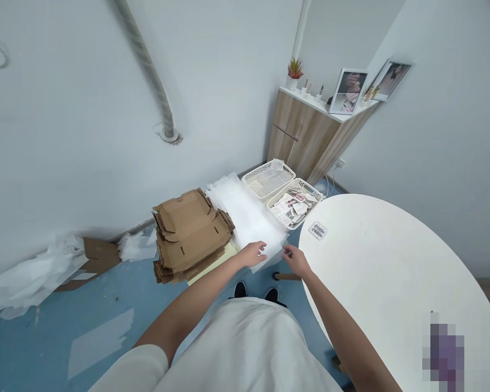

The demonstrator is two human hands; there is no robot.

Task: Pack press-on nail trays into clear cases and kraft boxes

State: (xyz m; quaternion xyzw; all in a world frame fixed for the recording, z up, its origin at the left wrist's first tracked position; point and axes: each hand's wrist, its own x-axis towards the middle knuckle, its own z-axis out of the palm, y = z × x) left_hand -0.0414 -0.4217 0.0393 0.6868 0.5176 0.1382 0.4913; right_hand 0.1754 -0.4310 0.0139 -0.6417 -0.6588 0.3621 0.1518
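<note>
My left hand (pixel 253 254) is over the near part of a stack of white translucent sheets (pixel 249 212), its fingers apart and nothing visible in them. At the right edge of the same stack is my right hand (pixel 296 259), with curled fingers close to a sheet corner; whether it grips the sheet is too small to tell. Folded brown cardboard boxes (pixel 191 231) are piled left of the sheets. A small clear case (pixel 318 231) with dark pieces lies on the white round table (pixel 375 256), beyond my right hand.
Two white baskets stand behind the sheets, one with clear bags (pixel 269 178), one with printed packets (pixel 294 206). A wooden cabinet (pixel 306 128) holds a plant and framed pictures. Plastic wrap (pixel 36 272) lies on the floor at left. A blurred patch covers the lower right.
</note>
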